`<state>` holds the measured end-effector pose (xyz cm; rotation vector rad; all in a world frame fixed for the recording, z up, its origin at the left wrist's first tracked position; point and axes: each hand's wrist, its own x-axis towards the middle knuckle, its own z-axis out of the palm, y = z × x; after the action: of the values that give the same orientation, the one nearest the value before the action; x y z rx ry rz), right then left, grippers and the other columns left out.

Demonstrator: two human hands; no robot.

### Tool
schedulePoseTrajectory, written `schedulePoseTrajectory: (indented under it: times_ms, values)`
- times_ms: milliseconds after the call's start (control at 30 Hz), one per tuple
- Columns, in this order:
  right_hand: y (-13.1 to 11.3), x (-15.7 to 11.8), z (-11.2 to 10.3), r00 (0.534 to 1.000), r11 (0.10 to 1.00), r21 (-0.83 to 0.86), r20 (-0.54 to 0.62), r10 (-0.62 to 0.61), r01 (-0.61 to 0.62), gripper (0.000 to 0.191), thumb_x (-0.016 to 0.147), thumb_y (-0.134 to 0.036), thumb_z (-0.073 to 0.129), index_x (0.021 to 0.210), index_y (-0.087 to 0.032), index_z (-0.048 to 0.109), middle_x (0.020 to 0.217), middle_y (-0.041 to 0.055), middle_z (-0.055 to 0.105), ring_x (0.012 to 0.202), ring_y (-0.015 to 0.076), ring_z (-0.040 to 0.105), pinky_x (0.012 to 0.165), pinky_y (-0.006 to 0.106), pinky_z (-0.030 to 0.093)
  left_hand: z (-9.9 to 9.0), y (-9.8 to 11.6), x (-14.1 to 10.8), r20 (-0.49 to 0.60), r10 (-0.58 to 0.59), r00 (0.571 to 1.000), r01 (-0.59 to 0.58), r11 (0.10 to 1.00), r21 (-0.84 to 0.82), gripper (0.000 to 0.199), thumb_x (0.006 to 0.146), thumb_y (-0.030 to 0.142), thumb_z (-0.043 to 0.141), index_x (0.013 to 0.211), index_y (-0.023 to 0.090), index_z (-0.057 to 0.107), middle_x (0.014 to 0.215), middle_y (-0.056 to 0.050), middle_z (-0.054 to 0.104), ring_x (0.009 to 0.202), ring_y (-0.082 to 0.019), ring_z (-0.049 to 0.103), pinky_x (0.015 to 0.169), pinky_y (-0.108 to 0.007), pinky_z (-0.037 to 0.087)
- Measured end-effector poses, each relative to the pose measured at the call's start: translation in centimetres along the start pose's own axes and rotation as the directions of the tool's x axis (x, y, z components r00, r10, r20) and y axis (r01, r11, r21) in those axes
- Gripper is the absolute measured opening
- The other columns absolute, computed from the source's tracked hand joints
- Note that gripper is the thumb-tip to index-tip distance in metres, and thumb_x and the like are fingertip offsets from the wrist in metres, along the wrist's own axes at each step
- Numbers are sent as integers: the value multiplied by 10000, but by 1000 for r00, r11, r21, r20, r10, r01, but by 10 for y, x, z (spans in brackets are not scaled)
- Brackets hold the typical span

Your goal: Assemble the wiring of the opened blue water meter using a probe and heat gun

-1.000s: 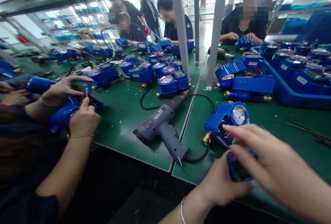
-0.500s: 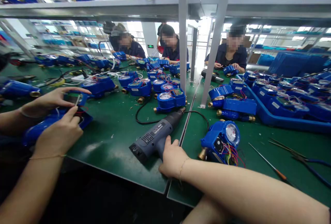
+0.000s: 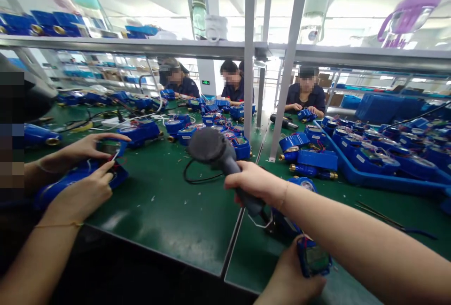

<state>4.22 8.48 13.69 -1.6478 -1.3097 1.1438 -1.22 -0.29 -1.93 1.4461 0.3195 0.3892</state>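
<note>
My right hand (image 3: 255, 180) is wrapped around the handle of a dark grey heat gun (image 3: 208, 146), held up off the bench with its round rear end toward me. A wire loop and the cord hang at the handle's foot. Low in front, my left hand (image 3: 291, 269) grips a small blue housing with a green display or circuit board (image 3: 316, 259), thumb on its near edge. Just behind it, a blue water meter (image 3: 303, 183) lies partly hidden by my right forearm and the gun handle.
To my left, a co-worker's two hands (image 3: 82, 190) work on another blue meter. More meters (image 3: 214, 119) crowd the green bench (image 3: 169, 215). At right stand a blue tray (image 3: 366, 178) of meters and tweezers (image 3: 380, 215). Shelf posts (image 3: 249, 60) rise ahead, and people sit opposite.
The heat gun has been lifted off the bench and turned in my right hand. My left hand has come out from under the right arm, holding the small blue housing. The view has tilted up.
</note>
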Motion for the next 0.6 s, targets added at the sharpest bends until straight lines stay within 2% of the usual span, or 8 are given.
schedulePoseTrajectory:
  times_ms: [100, 167, 233, 300, 367, 467, 533, 600]
  values:
    - [-12, -33, -29, 988, 975, 156, -43, -151, 156, 291, 817, -256, 587, 1060, -173, 451, 613, -48, 512, 499, 129, 543, 453, 244, 480, 2, -4, 0, 28, -15, 1000, 16, 999, -40, 578, 596, -3, 645, 1148, 145, 554, 1073, -70, 675, 987, -250, 627, 861, -337, 485]
    - [-18, -57, -48, 956, 936, 203, -121, -266, 286, 290, 768, -255, 616, 990, -188, 441, 591, -44, 529, 483, 128, 531, 449, 240, 465, 1, -5, 0, 47, -32, 998, 35, 997, -63, 573, 598, 7, 654, 1146, 139, 548, 1065, -80, 668, 979, -251, 626, 850, -338, 482]
    - [-22, -79, -66, 902, 884, 206, -207, -380, 420, 253, 756, -262, 626, 916, -191, 444, 589, -34, 544, 482, 126, 527, 455, 240, 457, 0, -4, 0, 60, -39, 997, 43, 996, -82, 570, 600, 6, 651, 1143, 142, 542, 1062, -75, 659, 968, -238, 624, 846, -332, 474]
    - [-25, -98, -84, 826, 822, 177, -293, -481, 542, 227, 758, -259, 615, 903, -191, 454, 583, -34, 542, 496, 136, 533, 456, 247, 456, -1, -2, 0, 65, -38, 997, 45, 994, -101, 558, 609, 6, 645, 1138, 144, 536, 1050, -66, 652, 953, -219, 622, 836, -315, 467]
    - [-30, -114, -103, 730, 755, 109, -376, -570, 646, 244, 749, -226, 607, 948, -187, 471, 579, -33, 544, 510, 150, 540, 460, 265, 459, -2, -1, 0, 68, -37, 997, 44, 994, -105, 549, 620, 14, 646, 1141, 147, 533, 1052, -63, 646, 956, -210, 616, 838, -307, 460]
    - [-41, -126, -135, 546, 643, -60, -472, -692, 764, 265, 711, -146, 619, 937, -168, 483, 570, -30, 550, 515, 168, 558, 486, 304, 462, -3, 0, 0, 73, -36, 997, 42, 995, -87, 568, 629, 25, 650, 1166, 157, 523, 1085, -70, 638, 984, -217, 608, 876, -327, 449]
    - [-51, -127, -155, 408, 555, -191, -497, -766, 809, 267, 701, -110, 621, 912, -166, 468, 558, -47, 541, 507, 162, 562, 512, 321, 456, -3, -1, 1, 61, -37, 997, 42, 996, -75, 588, 622, 27, 653, 1178, 162, 515, 1101, -78, 634, 999, -228, 603, 888, -341, 447]
    - [-62, -124, -172, 264, 440, -323, -466, -845, 838, 292, 701, -94, 608, 931, -168, 444, 558, -83, 507, 488, 131, 549, 517, 306, 428, -3, -3, 2, 48, -43, 998, 46, 996, -76, 606, 612, 28, 656, 1184, 164, 511, 1105, -83, 632, 1002, -235, 602, 886, -344, 447]
